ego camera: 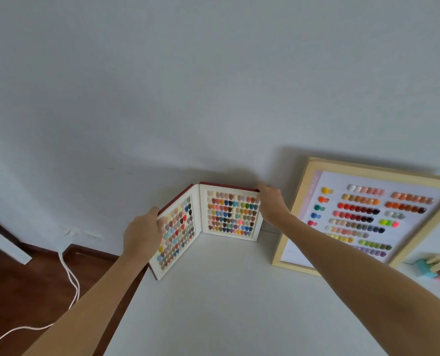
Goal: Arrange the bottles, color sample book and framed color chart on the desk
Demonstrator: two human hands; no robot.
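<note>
Two hands hold the open book

The color sample book (208, 222) stands mid-frame on the white desk (226, 304); left hand (143, 233) and right hand (271, 201) fingers curl round its outer edges. Framed color chart (363, 217) leans at right.

The color sample book (208, 224) stands open on the desk (213, 304), left of the framed color chart (363, 217).

One sample book (208, 222) stands open near the middle, two hands on it: left hand (143, 231) at nine o'clock, right hand (271, 201) at two o'clock. One framed chart (363, 217) at three o'clock. One cable (67, 268) at eight o'clock.
</note>
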